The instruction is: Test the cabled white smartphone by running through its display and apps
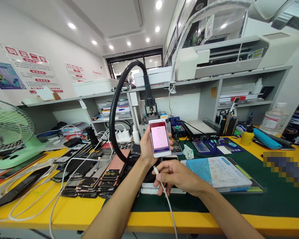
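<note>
In the middle of the view my left hand [146,146] is closed around a white smartphone [159,137], its lit screen pinkish and facing me. Just below it, my right hand [175,176] pinches the plug end of a white charging cable [169,207] between thumb and fingers. The plug sits close under the phone's lower edge, apart from it. From there the cable drops over the front edge of the table. Beneath my hands lie white phones [149,190], partly hidden by my wrists.
Stacks of phone parts [112,176] and coiled white cables [22,192] cover the left side, near a green fan [12,132]. A black hot-air hose [112,109] arches behind the phone. To the right, a plastic-covered box [219,172] rests on the green mat [214,203].
</note>
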Demonstrator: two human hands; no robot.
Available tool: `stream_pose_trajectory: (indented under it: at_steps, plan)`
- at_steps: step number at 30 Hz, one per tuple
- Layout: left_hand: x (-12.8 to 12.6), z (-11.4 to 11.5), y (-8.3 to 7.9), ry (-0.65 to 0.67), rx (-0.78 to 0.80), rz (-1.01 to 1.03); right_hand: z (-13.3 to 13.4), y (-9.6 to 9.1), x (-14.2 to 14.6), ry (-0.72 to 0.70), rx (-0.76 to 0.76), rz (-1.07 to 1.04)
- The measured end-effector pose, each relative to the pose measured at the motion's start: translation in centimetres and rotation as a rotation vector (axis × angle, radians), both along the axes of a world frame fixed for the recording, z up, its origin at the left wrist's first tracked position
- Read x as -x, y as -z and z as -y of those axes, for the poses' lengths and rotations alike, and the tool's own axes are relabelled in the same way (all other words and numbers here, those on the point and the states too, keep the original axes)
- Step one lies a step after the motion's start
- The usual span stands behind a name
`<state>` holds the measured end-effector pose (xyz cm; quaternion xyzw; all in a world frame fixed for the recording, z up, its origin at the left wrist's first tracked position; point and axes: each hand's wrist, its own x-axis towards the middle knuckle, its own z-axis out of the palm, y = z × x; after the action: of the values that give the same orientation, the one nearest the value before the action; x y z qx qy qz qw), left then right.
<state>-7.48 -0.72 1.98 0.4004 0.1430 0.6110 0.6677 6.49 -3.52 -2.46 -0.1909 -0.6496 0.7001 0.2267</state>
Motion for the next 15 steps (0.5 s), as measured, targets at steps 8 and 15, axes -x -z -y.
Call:
stream_pose_trajectory:
  at_steps: [8,15]
  plan:
    - [-0.4,-0.3,0.8,0.076,0.061,0.045,0.3,-0.6,-0.2,0.008,0.036,0.036]
    - [-0.6,-1.6,1.9,0.072,0.33,0.089,0.5,-1.1,0.0,0.086,0.155,0.01]
